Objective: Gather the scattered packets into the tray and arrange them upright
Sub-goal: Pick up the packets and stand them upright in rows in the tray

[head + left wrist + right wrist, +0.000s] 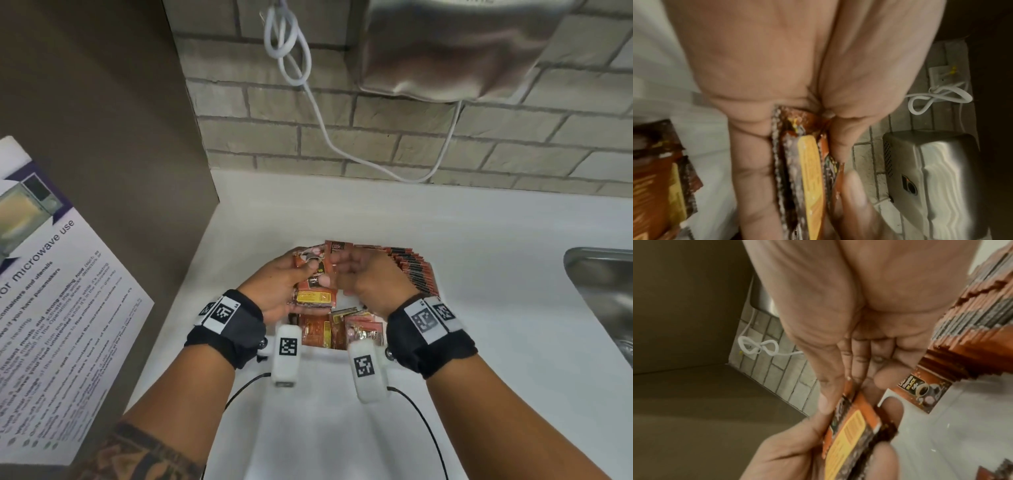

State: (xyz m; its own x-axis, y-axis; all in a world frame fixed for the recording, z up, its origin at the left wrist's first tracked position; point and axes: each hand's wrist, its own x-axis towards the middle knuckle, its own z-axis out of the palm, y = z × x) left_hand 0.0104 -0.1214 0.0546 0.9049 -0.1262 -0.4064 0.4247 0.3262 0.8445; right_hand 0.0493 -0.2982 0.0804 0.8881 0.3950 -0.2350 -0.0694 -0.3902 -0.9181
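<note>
Left hand clamped on a small stack of packets, fingers behind and thumb in front — seen edge-on from the left wrist as a bundle of crimped foil edges with a yellow label panel. Right hand meeting it from the right, thumb and curled fingers pinching a single orange packet at the top of that stack; from the right wrist, thumb tip pressed on the orange face just above the yellow label.

Both hands held together above a white tray on the white counter. Below the hands, at the near end of the tray, loose packets lying flat and overlapping at odd angles. To the right and further back, a tight row of packets standing on edge, leaning slightly; whether this row sits inside the tray or beside it, cannot tell.

Further out: steel sink at the right edge, brown cabinet side with a microwave-use notice on the left, brick wall at the far side with a looped white cable and a steel hand dryer — both also visible from the left wrist.
</note>
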